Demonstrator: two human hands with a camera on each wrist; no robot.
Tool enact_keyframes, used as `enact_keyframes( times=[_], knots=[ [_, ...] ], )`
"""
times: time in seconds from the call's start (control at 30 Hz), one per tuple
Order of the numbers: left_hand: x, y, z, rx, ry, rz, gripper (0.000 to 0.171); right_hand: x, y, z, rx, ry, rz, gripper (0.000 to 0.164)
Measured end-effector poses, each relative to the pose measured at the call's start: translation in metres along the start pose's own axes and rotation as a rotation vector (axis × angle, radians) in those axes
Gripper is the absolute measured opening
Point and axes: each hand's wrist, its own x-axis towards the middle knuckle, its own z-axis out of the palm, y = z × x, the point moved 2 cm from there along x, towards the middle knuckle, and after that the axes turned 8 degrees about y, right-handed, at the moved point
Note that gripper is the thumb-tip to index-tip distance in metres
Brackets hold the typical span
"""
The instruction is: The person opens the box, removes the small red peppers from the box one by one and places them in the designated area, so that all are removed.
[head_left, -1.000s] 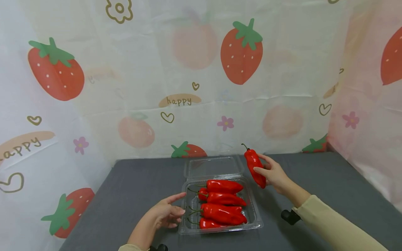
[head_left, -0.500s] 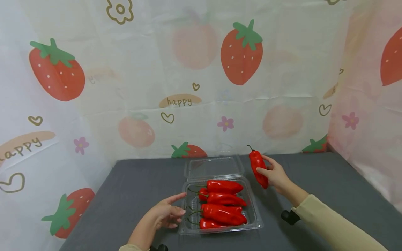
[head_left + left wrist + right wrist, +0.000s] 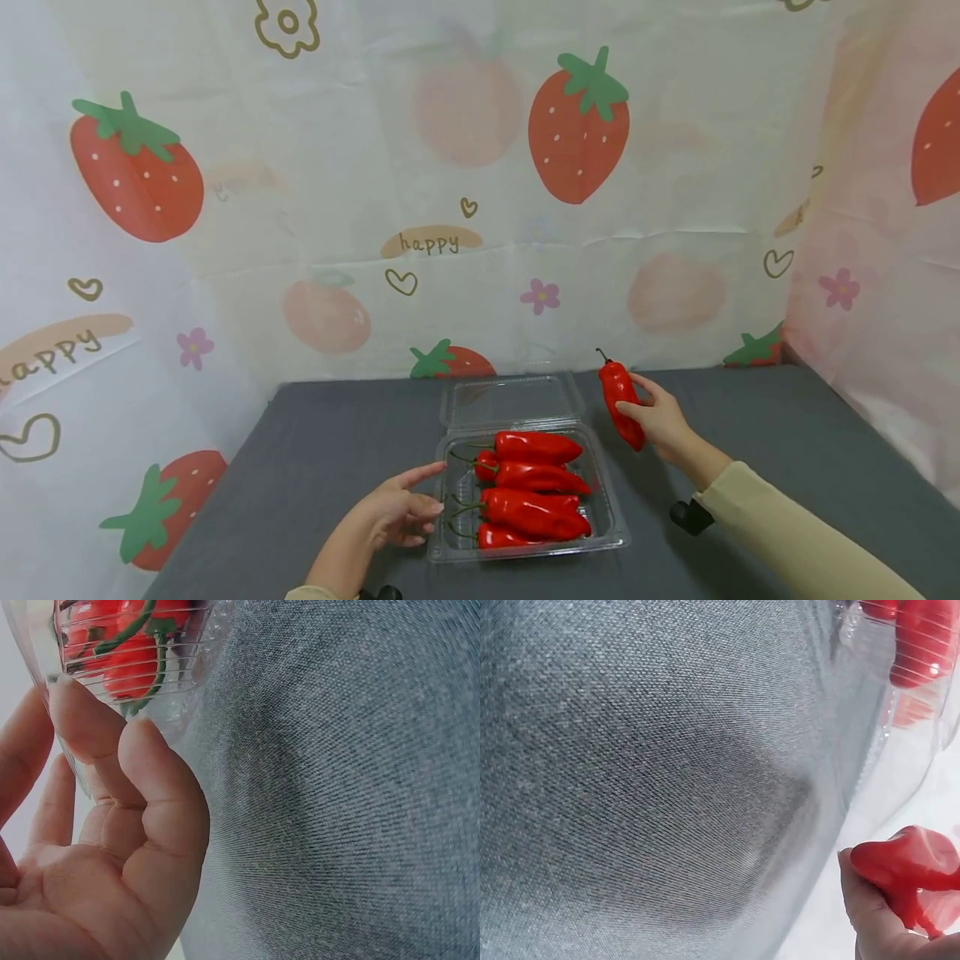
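My right hand [image 3: 663, 425] grips a long red pepper [image 3: 619, 405] above the dark cloth, to the right of a clear plastic clamshell box [image 3: 611, 508]. The pepper's green stem points up and away; in the right wrist view its red body [image 3: 904, 864] shows against the fingers. Inside the box several red peppers [image 3: 534, 510] lie crosswise, stems to the left. At the box's left side is my left hand [image 3: 390, 510], index finger stretched out and the other fingers loosely bent. Its fingertips lie right at the box's rim in the left wrist view.
The box's clear lid [image 3: 510, 402] is folded back, away from me. Dark grey cloth [image 3: 337, 433] covers the table. Behind stands a pale curtain [image 3: 337, 167] printed with strawberries, and a pinkish one [image 3: 885, 350] hangs at the right.
My right hand has carried the held pepper slightly to the right, away from the box. The left hand and the peppers in the box have stayed in place.
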Motion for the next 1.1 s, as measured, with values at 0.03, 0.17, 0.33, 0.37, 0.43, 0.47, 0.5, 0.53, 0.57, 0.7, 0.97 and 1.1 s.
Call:
enact_keyframes(
  times=[0.03,0.17,0.33,0.37,0.43,0.47,0.5,0.53,0.57,0.7,0.97,1.1],
  knots=[
    [0.000,0.000,0.000,0.000,0.002,0.000,0.067,0.001,0.001,0.000,0.001,0.003,0.005,0.068],
    [0.000,0.000,0.000,-0.001,0.001,0.000,0.067,0.005,0.003,0.000,-0.002,0.018,0.022,0.068],
    [0.000,0.000,0.000,-0.004,-0.002,0.002,0.067,0.009,0.007,0.000,-0.020,0.028,0.035,0.067],
    [0.000,0.000,0.000,-0.006,-0.002,0.001,0.067,0.010,0.008,0.000,-0.024,0.030,0.035,0.067],
    [-0.001,0.000,0.000,-0.008,-0.005,0.002,0.067,0.012,0.009,0.000,-0.036,0.036,0.034,0.066],
    [-0.001,0.000,0.000,-0.009,-0.008,0.003,0.067,0.013,0.010,0.001,-0.042,0.040,0.034,0.066],
    [-0.001,0.000,0.000,-0.011,-0.012,0.005,0.067,0.013,0.011,0.001,-0.047,0.045,0.035,0.066],
    [-0.001,0.000,0.000,-0.013,-0.015,0.006,0.067,0.014,0.012,0.001,-0.052,0.051,0.038,0.066],
    [-0.001,0.000,-0.001,-0.013,-0.017,0.006,0.067,0.015,0.013,0.002,-0.054,0.056,0.041,0.065],
    [-0.001,-0.001,-0.001,-0.011,-0.020,0.008,0.067,0.018,0.017,0.004,-0.057,0.063,0.061,0.065],
    [0.000,-0.001,-0.001,-0.011,-0.020,0.001,0.067,0.026,0.023,0.008,-0.056,0.065,0.087,0.065],
    [0.000,0.000,-0.001,-0.011,-0.022,0.000,0.067,0.030,0.028,0.009,-0.051,0.057,0.121,0.066]
  ],
)
